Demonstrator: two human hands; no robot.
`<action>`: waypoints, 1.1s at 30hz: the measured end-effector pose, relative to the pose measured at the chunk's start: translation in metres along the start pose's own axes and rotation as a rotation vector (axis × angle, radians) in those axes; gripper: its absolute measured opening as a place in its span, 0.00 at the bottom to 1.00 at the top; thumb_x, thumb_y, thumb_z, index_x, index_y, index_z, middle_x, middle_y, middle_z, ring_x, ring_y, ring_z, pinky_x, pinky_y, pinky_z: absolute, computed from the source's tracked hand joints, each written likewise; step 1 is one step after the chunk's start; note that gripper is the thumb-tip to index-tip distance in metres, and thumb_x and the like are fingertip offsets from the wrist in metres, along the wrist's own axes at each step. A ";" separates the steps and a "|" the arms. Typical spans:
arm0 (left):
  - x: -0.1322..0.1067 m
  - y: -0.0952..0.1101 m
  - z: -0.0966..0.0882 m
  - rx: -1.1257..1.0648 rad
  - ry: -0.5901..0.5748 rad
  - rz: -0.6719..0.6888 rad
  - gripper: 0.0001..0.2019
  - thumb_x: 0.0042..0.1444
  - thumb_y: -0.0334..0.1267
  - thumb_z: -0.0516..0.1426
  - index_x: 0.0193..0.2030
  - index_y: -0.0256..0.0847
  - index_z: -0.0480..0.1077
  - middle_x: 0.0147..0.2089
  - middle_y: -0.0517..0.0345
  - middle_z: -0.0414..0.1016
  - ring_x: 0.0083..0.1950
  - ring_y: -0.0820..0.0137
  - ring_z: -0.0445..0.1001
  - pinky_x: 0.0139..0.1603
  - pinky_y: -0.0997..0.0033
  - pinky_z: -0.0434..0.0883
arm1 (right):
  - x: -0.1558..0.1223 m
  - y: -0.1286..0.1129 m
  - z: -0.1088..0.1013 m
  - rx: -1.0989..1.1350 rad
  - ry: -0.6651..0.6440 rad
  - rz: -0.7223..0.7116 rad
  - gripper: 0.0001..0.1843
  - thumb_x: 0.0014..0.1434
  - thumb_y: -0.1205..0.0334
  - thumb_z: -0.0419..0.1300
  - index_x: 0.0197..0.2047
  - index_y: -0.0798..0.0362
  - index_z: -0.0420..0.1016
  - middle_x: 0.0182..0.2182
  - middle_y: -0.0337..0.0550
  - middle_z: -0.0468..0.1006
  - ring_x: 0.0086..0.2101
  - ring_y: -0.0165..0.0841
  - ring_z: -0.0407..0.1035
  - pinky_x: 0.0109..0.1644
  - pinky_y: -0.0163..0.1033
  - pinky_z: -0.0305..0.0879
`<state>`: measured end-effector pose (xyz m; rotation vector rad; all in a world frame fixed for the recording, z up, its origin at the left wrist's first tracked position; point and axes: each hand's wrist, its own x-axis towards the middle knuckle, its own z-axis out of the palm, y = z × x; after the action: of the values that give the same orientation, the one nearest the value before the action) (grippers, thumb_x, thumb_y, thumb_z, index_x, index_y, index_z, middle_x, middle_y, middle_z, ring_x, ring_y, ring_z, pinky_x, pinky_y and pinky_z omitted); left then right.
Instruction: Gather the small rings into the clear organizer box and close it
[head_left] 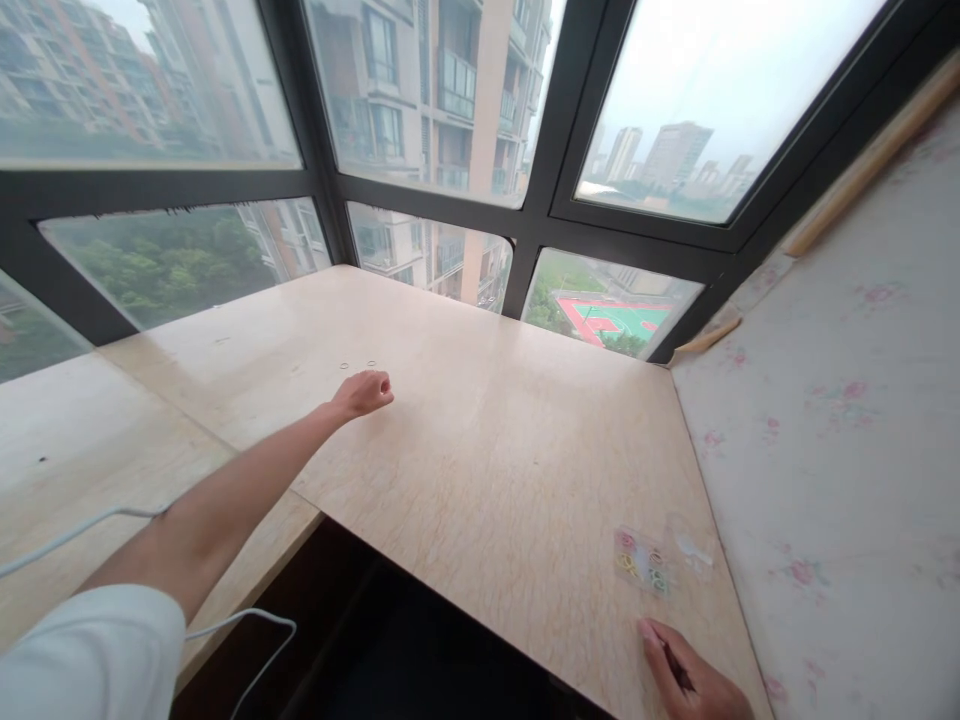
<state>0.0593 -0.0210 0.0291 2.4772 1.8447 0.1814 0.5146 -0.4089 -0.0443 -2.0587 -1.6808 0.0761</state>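
Note:
My left hand point(364, 393) reaches far over the tabletop, its fingers curled closed. Whatever those fingers may hold is hidden. Just beyond it, two small thin rings, a left ring point(344, 366) and a right ring point(371, 363), lie side by side on the wood. At the lower right my right hand point(694, 675) rests on the table, fingers curled and thumb pressed in, with nothing visible in it. Close above that hand sits a small clear plastic box point(643, 562) with pink, yellow, green and brownish rings in separate compartments. Its transparent lid point(691, 552) appears folded out to the right.
The light wood-patterned tabletop point(480, 430) meets dark-framed windows point(525, 240) at the back and a flowered wall point(832, 450) at right. A white cable point(82, 527) passes by my left arm. Below the front edge is a dark gap point(405, 640). A dark speck point(42, 459) lies far left.

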 end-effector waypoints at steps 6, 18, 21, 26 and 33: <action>-0.003 0.091 0.000 -0.553 0.169 0.230 0.04 0.48 0.35 0.56 0.27 0.37 0.69 0.23 0.61 0.71 0.25 0.75 0.67 0.28 0.77 0.63 | 0.004 -0.024 -0.005 -0.002 0.078 -0.041 0.26 0.63 0.43 0.46 0.34 0.50 0.79 0.27 0.42 0.81 0.24 0.34 0.76 0.25 0.31 0.67; -0.056 0.299 0.017 -1.007 -0.025 0.578 0.06 0.53 0.34 0.57 0.37 0.37 0.73 0.28 0.59 0.75 0.23 0.79 0.64 0.24 0.81 0.63 | 0.005 -0.033 -0.007 0.093 0.057 0.053 0.20 0.65 0.52 0.48 0.34 0.52 0.77 0.23 0.40 0.78 0.23 0.30 0.71 0.28 0.31 0.60; -0.072 0.336 0.028 -0.932 -0.059 0.718 0.07 0.54 0.31 0.56 0.38 0.39 0.75 0.33 0.58 0.78 0.26 0.78 0.68 0.30 0.79 0.67 | 0.006 -0.034 -0.010 0.125 0.053 0.071 0.19 0.65 0.53 0.49 0.34 0.51 0.78 0.23 0.39 0.77 0.23 0.29 0.71 0.28 0.31 0.59; -0.090 0.373 0.040 -0.715 -0.125 0.910 0.09 0.57 0.30 0.55 0.39 0.41 0.76 0.39 0.57 0.78 0.32 0.74 0.73 0.35 0.75 0.68 | 0.007 -0.035 -0.012 0.151 0.048 0.087 0.18 0.65 0.55 0.49 0.35 0.51 0.78 0.24 0.40 0.79 0.25 0.29 0.72 0.30 0.31 0.59; -0.090 0.380 0.064 -0.587 -0.001 1.067 0.11 0.63 0.36 0.51 0.49 0.43 0.72 0.47 0.51 0.75 0.44 0.68 0.75 0.44 0.68 0.69 | 0.007 -0.035 -0.013 0.199 0.032 0.120 0.19 0.65 0.54 0.48 0.35 0.51 0.78 0.23 0.41 0.77 0.23 0.30 0.70 0.29 0.32 0.58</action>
<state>0.4032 -0.2149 0.0009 2.6361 0.1991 0.6220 0.4890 -0.4021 -0.0175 -1.9980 -1.4662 0.2389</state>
